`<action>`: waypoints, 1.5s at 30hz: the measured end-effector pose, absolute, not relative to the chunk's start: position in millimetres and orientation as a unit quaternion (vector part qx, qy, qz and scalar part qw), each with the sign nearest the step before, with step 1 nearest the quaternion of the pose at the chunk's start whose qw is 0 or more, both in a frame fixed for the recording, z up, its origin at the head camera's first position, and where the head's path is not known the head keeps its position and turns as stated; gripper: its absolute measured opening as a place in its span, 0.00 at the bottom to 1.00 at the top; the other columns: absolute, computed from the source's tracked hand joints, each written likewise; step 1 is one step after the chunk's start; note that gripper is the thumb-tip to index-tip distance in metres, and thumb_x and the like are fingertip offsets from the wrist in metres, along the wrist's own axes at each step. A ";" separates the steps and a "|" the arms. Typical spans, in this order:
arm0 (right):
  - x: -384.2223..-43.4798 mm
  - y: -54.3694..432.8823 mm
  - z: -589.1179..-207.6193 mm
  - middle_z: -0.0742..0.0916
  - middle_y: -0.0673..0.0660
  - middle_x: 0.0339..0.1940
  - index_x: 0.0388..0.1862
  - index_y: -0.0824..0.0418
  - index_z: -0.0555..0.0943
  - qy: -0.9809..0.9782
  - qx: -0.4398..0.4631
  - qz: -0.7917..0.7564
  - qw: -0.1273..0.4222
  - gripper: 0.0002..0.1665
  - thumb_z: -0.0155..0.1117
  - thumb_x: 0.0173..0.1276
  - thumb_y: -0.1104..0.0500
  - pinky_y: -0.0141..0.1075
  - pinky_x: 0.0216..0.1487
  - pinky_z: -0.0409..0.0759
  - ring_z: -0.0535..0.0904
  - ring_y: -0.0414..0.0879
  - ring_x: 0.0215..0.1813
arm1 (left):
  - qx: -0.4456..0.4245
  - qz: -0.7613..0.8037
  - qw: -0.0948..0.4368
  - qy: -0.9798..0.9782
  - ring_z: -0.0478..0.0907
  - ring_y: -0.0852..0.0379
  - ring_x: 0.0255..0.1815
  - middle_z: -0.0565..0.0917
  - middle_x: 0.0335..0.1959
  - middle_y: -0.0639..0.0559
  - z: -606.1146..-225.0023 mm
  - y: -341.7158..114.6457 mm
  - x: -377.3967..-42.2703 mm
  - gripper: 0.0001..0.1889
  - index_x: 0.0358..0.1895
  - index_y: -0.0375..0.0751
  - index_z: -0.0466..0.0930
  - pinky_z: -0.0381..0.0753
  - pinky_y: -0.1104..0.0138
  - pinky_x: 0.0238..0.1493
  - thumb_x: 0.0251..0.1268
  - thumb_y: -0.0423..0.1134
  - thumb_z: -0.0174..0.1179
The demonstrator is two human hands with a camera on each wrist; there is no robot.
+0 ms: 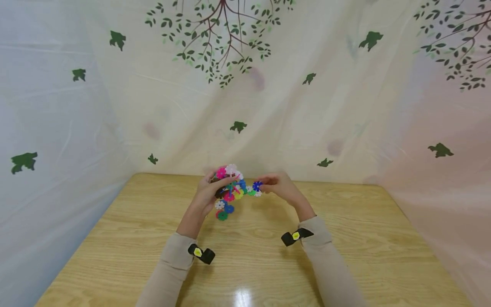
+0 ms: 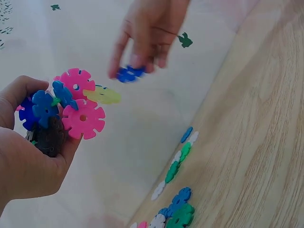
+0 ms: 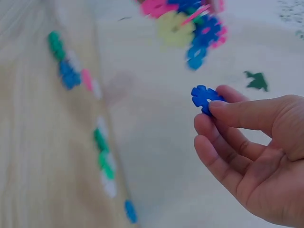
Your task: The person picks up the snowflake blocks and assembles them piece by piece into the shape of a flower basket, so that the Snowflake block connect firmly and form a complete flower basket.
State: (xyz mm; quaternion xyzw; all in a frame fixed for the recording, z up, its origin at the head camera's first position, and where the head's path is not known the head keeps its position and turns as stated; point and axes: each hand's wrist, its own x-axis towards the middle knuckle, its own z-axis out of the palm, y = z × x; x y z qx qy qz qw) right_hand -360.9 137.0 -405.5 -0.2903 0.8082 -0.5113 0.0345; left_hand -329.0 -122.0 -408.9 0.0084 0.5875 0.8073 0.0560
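My left hand (image 1: 207,192) grips a cluster of interlocked flower-shaped plastic discs (image 2: 83,118) in pink, blue, yellow, black and white. The cluster is held up over the table, and the fingers hide part of it. Between thumb and forefinger, my right hand (image 3: 256,142) pinches a single blue flower disc (image 3: 204,98) by its edge. In the right wrist view a gap separates this disc from the cluster. The right hand's other fingers are loosely bent below it.
Loose discs lie on the wooden table (image 1: 245,247): green, white and blue ones in a row (image 2: 173,171) along the far edge, and a small group (image 2: 181,216) with green and blue nearer. A pale cloth (image 1: 268,128) printed with leaves hangs behind the table.
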 end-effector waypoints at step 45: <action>-307.7 81.7 -370.4 0.87 0.75 0.40 0.46 0.77 0.84 0.736 -0.264 -0.607 -0.139 0.09 0.65 0.70 0.72 0.37 0.43 0.88 0.84 0.65 0.40 | 0.033 0.773 0.022 0.633 0.83 0.60 0.42 0.82 0.50 0.47 -413.9 -105.6 -319.1 0.36 0.72 0.41 0.70 0.86 0.68 0.40 0.58 0.27 0.71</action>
